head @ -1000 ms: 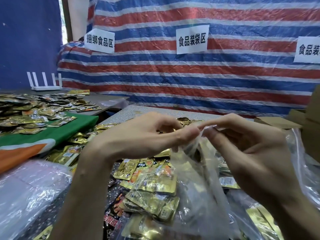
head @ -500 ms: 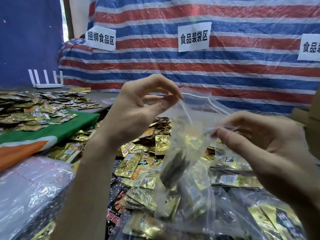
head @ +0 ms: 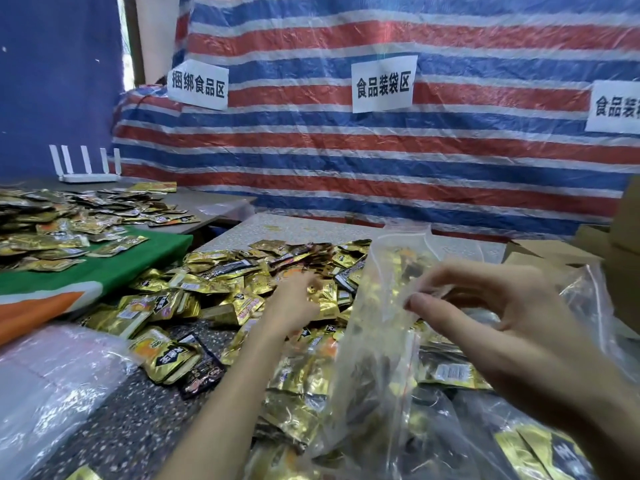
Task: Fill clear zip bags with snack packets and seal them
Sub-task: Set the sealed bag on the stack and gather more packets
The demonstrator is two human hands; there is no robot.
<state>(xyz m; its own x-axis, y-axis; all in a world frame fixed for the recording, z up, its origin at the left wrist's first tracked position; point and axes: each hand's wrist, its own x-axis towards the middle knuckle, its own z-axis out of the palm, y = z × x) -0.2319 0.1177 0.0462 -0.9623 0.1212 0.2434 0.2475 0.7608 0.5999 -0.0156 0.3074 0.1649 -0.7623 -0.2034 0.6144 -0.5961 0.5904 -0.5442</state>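
filling: our right hand (head: 502, 306) pinches the zip bag (head: 381, 358), left hand (head: 294, 303) in the packet pile (head: 221, 289) (grip too blurred to tell); next we load packets.

Your tabletop (head: 131, 420) is dark and speckled near you, paler toward its far edge. A loose heap of gold snack packets (head: 221, 289) covers its middle, one black packet (head: 202, 374) lying at the near-left fringe. Crinkled clear plastic (head: 45, 382) lies on the near-left corner. The neighbouring tabletop (head: 214, 206) carries a green cloth (head: 114, 268) under scattered packets (head: 55, 237).
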